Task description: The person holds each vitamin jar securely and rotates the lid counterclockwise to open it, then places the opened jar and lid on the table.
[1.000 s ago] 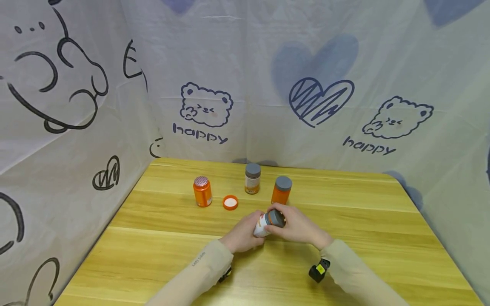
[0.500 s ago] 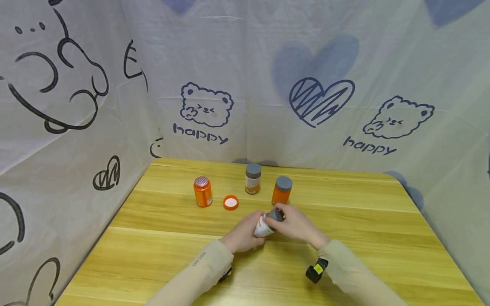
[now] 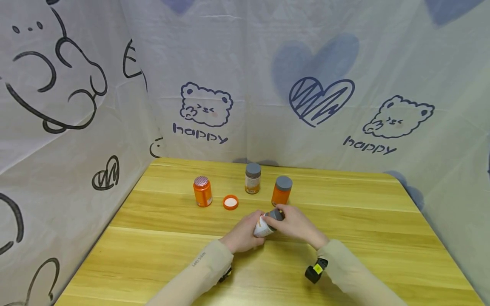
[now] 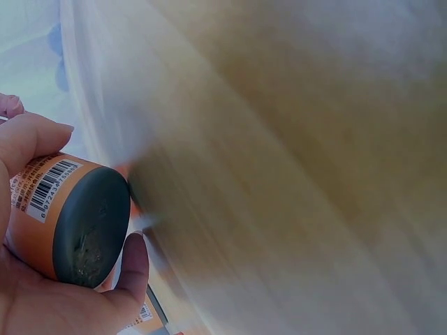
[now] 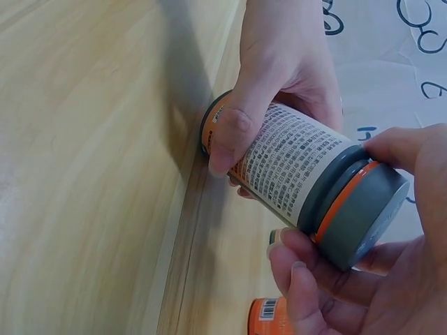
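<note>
A pill bottle [image 5: 293,157] with a white and orange label lies tilted between my two hands, over the middle of the table. My left hand [image 3: 243,233] grips its body, thumb across the label in the right wrist view. At the other end, my right hand [image 3: 294,223] holds the grey cap [image 5: 363,216] between thumb and fingers. An orange band shows below that cap. In the left wrist view the bottle's dark base [image 4: 94,227] faces the camera, beside a barcode.
Behind the hands stand an orange bottle [image 3: 203,194] with a foil-sealed top, a grey-capped bottle [image 3: 252,180] and an orange bottle with a grey lid [image 3: 282,193]. An orange cap [image 3: 230,202] lies upturned on the wooden table [image 3: 153,255]. Printed cloth hangs behind.
My right hand has turned around the cap, and its thumb has shifted toward the bottle's neck. The left hand and the standing bottles have stayed in place.
</note>
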`<move>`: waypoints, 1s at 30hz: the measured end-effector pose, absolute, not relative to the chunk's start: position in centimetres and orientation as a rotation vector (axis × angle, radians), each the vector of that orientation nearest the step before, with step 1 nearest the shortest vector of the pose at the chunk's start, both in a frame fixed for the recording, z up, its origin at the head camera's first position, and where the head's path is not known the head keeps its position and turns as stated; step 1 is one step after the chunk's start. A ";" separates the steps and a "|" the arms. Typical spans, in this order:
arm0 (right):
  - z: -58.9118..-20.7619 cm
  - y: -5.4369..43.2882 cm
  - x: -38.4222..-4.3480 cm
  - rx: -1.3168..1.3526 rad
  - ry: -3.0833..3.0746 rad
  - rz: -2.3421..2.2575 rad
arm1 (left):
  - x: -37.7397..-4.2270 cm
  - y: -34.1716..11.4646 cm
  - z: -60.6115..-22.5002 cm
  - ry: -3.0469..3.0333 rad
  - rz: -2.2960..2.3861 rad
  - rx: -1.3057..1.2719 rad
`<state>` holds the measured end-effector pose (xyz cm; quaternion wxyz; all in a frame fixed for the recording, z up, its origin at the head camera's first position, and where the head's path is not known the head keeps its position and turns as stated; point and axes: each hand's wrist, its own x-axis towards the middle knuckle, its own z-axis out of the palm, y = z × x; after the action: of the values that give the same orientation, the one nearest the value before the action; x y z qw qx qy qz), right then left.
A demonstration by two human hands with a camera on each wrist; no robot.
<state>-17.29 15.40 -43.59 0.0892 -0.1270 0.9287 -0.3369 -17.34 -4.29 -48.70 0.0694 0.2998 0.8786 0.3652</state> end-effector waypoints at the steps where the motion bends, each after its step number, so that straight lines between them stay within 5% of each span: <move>1: -43.6 15.4 -17.3 -0.386 2.760 -1.004 | -17.3 -4.3 -48.7 2.643 1.100 0.901; 30: -44.4 17.3 -17.8 -0.911 2.692 -0.987 | -17.3 -4.2 -48.6 2.654 1.084 0.884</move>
<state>-17.83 17.28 -44.39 0.0666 -0.3021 0.8929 -0.3273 -17.28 -4.15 -48.62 0.0709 0.2940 0.8824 0.3604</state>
